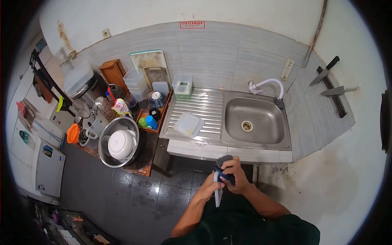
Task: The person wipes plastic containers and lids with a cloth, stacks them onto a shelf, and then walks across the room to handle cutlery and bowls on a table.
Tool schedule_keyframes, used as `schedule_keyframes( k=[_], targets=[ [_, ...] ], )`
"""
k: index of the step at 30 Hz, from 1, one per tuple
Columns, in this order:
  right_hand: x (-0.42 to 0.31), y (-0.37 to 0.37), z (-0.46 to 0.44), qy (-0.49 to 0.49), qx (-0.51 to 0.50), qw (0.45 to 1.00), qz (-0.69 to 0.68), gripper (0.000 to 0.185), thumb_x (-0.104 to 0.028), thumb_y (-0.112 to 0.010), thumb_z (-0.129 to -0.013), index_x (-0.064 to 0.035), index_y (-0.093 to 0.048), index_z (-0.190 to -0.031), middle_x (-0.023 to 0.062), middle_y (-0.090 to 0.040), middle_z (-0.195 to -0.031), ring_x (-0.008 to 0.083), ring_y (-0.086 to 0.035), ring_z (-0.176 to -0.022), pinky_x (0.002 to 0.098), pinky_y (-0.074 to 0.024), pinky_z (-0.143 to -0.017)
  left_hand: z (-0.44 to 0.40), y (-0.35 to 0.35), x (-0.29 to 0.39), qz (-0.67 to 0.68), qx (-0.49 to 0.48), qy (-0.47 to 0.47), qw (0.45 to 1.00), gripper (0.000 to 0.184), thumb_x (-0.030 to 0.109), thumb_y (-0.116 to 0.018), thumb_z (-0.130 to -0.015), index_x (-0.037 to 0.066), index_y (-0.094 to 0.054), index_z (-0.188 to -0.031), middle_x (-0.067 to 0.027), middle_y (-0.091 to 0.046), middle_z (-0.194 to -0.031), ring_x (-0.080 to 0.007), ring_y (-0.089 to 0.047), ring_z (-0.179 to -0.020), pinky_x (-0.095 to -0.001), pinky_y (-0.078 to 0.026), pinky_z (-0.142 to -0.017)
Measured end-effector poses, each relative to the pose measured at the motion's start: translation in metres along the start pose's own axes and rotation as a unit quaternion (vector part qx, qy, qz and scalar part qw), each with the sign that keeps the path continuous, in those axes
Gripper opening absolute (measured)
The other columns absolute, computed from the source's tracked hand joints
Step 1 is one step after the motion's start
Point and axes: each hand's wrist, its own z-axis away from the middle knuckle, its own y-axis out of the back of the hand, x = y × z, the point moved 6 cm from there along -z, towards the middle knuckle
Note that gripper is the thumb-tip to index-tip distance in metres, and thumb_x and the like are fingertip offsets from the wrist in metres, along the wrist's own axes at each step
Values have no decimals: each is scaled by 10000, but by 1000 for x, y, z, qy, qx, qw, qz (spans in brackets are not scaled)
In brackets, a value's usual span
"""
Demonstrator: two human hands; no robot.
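In front of my body, before the counter's front edge, my left hand [207,188] is closed on a thin white flat piece [218,199]. It is seen nearly edge-on, so I cannot tell its kind. My right hand [237,176] is closed round a bunched dark cloth [228,179], navy and grey, pressed close against the white piece. The fingers cover much of both. Beyond the hands, translucent plastic lids [188,124] lie on the ribbed drainboard [210,112] of the steel sink [255,122].
A white faucet [267,83] bends over the basin. Knives [326,70] hang on the right wall. Left, a table [143,167] carries a steel bowl [105,157] with a white bowl [120,145] inside, cups [151,121] and containers. A plastic box [182,85] stands behind the drainboard.
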Motion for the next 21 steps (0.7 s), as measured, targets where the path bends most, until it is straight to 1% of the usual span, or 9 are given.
schedule_keyframes(
  k=[4, 7, 9, 10, 13, 17, 19, 20, 21],
  targets=[
    [19, 5, -4, -51, 31, 998, 9, 365, 18, -750, -865, -65, -548, -1158, 160, -556, -1175, 360, -544, -1063, 455, -445, -960, -8, -12, 11, -25, 32, -9, 999, 635, 214, -657, -793, 9, -528, -1380, -56, -582, -1169, -158, -527, -1067, -303, -436, -947],
    [34, 13, -7, -73, 70, 995, 6, 369, 32, -747, -862, -52, -548, -1161, 167, -559, -1168, 363, -550, -1066, 453, -456, -958, -12, -12, 11, 2, 88, 22, 996, 602, 231, -661, -824, 19, -536, -1373, -60, -604, -1129, -175, -568, -1042, -314, -459, -929],
    [44, 20, -7, -72, 82, 994, 13, 374, 30, -756, -852, -48, -556, -1159, 163, -561, -1170, 365, -553, -1064, 451, -460, -955, -17, -3, 0, 79, 131, 84, 985, 584, 266, -665, -860, 18, -543, -1375, -81, -632, -1136, -213, -611, -1058, -342, -493, -935],
    [50, 25, -9, -65, 88, 994, 26, 380, 29, -766, -842, -45, -565, -1156, 160, -563, -1172, 367, -555, -1062, 449, -464, -952, -24, 2, -8, 101, 143, 101, 979, 654, 328, -669, -850, 35, -539, -1419, -135, -639, -1230, -282, -628, -1106, -415, -531, -934],
    [70, 41, -11, -47, 74, 995, 55, 396, 27, -790, -808, -52, -591, -1142, 149, -567, -1177, 370, -557, -1064, 460, -470, -949, -49, -1, -7, 155, 139, 90, 974, 652, 363, -669, -867, 41, -543, -1420, -139, -642, -1252, -292, -637, -1121, -431, -528, -943],
    [99, 81, -19, -54, 59, 994, 78, 428, 33, -808, -766, -63, -608, -1131, 143, -567, -1179, 374, -559, -1086, 466, -475, -953, -94, -38, 15, 139, 152, 101, 973, 611, 342, -644, -917, 15, -535, -1421, -150, -631, -1297, -273, -634, -1147, -424, -537, -949],
    [115, 108, -18, -80, 55, 991, 96, 460, 32, -813, -747, -67, -613, -1150, 147, -565, -1178, 384, -555, -1123, 472, -473, -971, -117, -51, 31, -37, 203, 44, 977, 367, 255, -621, -1010, -7, -658, -1264, -77, -686, -1118, -177, -635, -1041, -331, -504, -944],
    [120, 123, -20, -84, 59, 990, 99, 460, 32, -813, -747, -67, -613, -1150, 147, -565, -1178, 384, -555, -1123, 472, -473, -971, -130, -54, 27, -39, 199, 48, 978, 367, 255, -621, -1010, -7, -658, -1264, -77, -686, -1118, -177, -635, -1041, -331, -504, -944],
    [128, 140, -21, -114, 72, 985, 107, 484, 30, -816, -741, -65, -610, -1169, 149, -566, -1176, 392, -555, -1135, 473, -475, -974, -145, -52, 27, -116, 203, 26, 972, 338, 257, -607, -1045, -24, -689, -1216, -62, -695, -1048, -158, -638, -981, -314, -512, -889]
  ],
)
